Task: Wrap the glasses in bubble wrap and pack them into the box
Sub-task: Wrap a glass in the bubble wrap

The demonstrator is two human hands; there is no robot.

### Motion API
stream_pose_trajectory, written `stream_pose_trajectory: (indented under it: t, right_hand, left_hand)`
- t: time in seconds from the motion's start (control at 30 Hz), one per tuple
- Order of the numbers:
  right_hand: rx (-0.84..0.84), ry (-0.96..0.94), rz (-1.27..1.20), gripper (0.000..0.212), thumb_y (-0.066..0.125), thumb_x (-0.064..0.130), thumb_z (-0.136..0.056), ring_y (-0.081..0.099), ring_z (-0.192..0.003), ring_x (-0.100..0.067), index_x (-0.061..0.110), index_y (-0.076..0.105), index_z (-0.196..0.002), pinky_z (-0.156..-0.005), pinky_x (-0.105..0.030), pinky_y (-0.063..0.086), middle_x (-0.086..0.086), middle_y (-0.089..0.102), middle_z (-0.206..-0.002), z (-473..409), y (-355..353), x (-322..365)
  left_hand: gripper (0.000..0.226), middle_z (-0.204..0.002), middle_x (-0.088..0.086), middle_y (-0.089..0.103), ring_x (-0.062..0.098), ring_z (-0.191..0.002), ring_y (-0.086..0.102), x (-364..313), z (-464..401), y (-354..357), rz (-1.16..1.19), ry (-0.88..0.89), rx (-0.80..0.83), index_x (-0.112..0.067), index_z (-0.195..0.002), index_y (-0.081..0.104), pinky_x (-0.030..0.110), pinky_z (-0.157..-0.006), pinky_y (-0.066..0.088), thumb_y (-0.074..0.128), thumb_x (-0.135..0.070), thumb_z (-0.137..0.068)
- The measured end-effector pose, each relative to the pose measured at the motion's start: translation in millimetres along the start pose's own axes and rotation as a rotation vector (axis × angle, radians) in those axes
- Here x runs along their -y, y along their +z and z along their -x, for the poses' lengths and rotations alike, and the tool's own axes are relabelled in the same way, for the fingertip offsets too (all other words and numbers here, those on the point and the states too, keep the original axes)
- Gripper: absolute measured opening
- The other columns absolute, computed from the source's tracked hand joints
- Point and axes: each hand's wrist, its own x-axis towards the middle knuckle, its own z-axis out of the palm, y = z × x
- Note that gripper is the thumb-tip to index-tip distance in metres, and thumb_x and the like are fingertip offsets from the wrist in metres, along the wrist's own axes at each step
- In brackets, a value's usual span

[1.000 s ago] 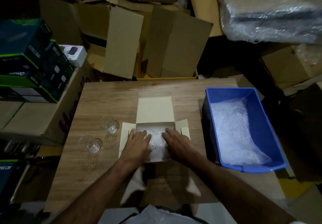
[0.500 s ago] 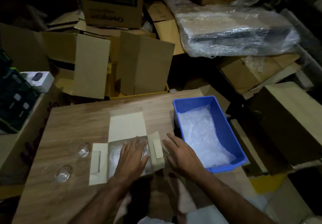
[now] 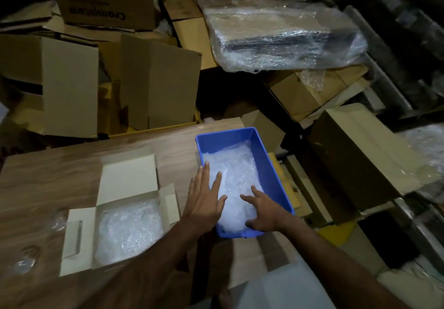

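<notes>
Box [image 3: 127, 178] lower left already lined w/ wrap, 2 glasses [image 3: 56, 221] at left edge unwrapped; both hands, left hand [image 3: 204, 200] & right hand [image 3: 262, 210], open-fingered on bubble wrap [image 3: 235, 171] in blue bin [image 3: 271, 164], nothing gripped.

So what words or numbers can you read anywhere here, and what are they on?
"Crompton", printed upside down on the brown cardboard carton at the back.
"3", on the dark strip of that same carton, also upside down.
Other small print on that strip is too blurred to read.
No writing shows on the blue plastic bin, the open white cardboard box or the plastic-wrapped parcel.
</notes>
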Motion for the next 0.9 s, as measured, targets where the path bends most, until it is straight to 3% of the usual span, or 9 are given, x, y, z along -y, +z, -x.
stream_pose_trajectory:
  t: [0.07, 0.13, 0.27, 0.37, 0.47, 0.53, 0.63, 0.73, 0.9]
  right_hand:
    - [0.106, 0.020, -0.009, 0.100, 0.082, 0.038, -0.078, 0.018, -0.154, -0.031, 0.022, 0.027, -0.160, -0.121, -0.030, 0.024, -0.022, 0.002, -0.168, -13.3, -0.5, -6.2]
    - [0.176, 0.012, 0.076, 0.102, 0.083, 0.038, -0.077, 0.017, -0.154, -0.033, 0.023, 0.026, -0.160, -0.122, -0.034, 0.025, -0.024, 0.000, -0.167, -25.5, -0.2, -8.7]
    - [0.171, -0.069, 0.232, 0.075, 0.071, 0.025, -0.089, 0.025, -0.151, -0.031, 0.028, 0.036, -0.155, -0.116, -0.042, 0.035, -0.019, 0.010, -0.167, -34.6, 1.9, -7.7]
    - [0.092, -0.109, 0.223, 0.050, 0.060, 0.018, -0.096, 0.040, -0.142, -0.028, 0.029, 0.054, -0.144, -0.109, -0.040, 0.044, -0.012, 0.028, -0.163, -36.9, 5.1, -10.6]
    - [0.008, -0.114, 0.193, 0.039, 0.056, 0.018, -0.096, 0.052, -0.131, -0.027, 0.023, 0.063, -0.134, -0.100, -0.038, 0.050, -0.009, 0.047, -0.152, -38.1, 5.7, -14.4]
    - [0.043, -0.133, 0.120, 0.043, 0.057, 0.022, -0.095, 0.048, -0.137, -0.028, 0.025, 0.061, -0.138, -0.104, -0.036, 0.046, -0.011, 0.038, -0.159, -37.8, 3.6, -15.1]
    - [0.184, -0.197, -0.022, 0.065, 0.066, 0.031, -0.092, 0.026, -0.152, -0.027, 0.027, 0.043, -0.153, -0.121, -0.034, 0.025, -0.011, 0.015, -0.169, -35.1, -1.8, -13.1]
    - [0.260, -0.245, -0.049, 0.083, 0.077, 0.035, -0.086, 0.012, -0.156, -0.024, 0.029, 0.034, -0.157, -0.123, -0.031, 0.013, -0.010, 0.004, -0.170, -27.8, -8.4, -5.8]
    - [0.311, -0.208, -0.017, 0.077, 0.068, 0.033, -0.095, 0.011, -0.156, -0.029, 0.015, 0.029, -0.159, -0.123, -0.032, 0.011, -0.018, 0.005, -0.169, -29.0, -12.8, 10.2]
  left_hand:
    - [0.077, -0.165, 0.023, 0.003, 0.038, -0.153, 0.009, -0.2, -5.3, 11.0, -0.036, -0.049, 0.013, -0.012, -0.157, 0.032, 0.053, -0.121, 0.016, 0.028, -0.051, -0.091]
    - [0.070, -0.163, 0.030, 0.013, 0.046, -0.150, 0.019, 1.4, -6.3, 19.7, -0.069, -0.058, 0.016, -0.006, -0.153, 0.040, 0.058, -0.116, 0.027, 0.037, -0.041, -0.092]
    - [0.070, -0.165, 0.027, -0.007, 0.040, -0.154, -0.003, 3.0, -8.5, 26.7, -0.135, -0.049, -0.003, -0.008, -0.158, 0.027, 0.048, -0.121, 0.009, 0.052, -0.023, -0.095]
    - [0.071, -0.164, 0.023, -0.019, 0.035, -0.154, -0.015, 1.9, -10.7, 28.9, -0.118, -0.069, 0.002, -0.012, -0.161, 0.018, 0.043, -0.123, 0.000, 0.048, -0.018, -0.097]
    - [0.071, -0.164, 0.019, -0.027, 0.029, -0.153, -0.024, -1.8, -10.0, 27.3, -0.084, -0.087, 0.009, -0.016, -0.162, 0.013, 0.038, -0.122, -0.007, 0.046, -0.016, -0.099]
    - [0.073, -0.163, 0.016, -0.030, 0.027, -0.151, -0.027, -3.8, -9.7, 24.9, -0.073, -0.090, 0.008, -0.017, -0.162, 0.010, 0.037, -0.121, -0.009, 0.046, -0.015, -0.100]
    - [0.077, -0.161, 0.012, -0.036, 0.024, -0.150, -0.031, -6.5, -10.6, 23.0, -0.070, -0.118, 0.034, -0.021, -0.163, 0.004, 0.036, -0.121, -0.011, 0.046, -0.014, -0.099]
    - [0.080, -0.160, 0.010, -0.038, 0.023, -0.150, -0.031, -9.2, -10.8, 21.3, -0.077, -0.149, 0.057, -0.024, -0.162, 0.000, 0.035, -0.120, -0.012, 0.046, -0.012, -0.099]
    - [0.085, -0.159, 0.009, -0.041, 0.021, -0.147, -0.035, -10.9, -11.5, 18.4, -0.067, -0.182, 0.089, -0.026, -0.162, -0.005, 0.034, -0.118, -0.016, 0.047, -0.009, -0.098]
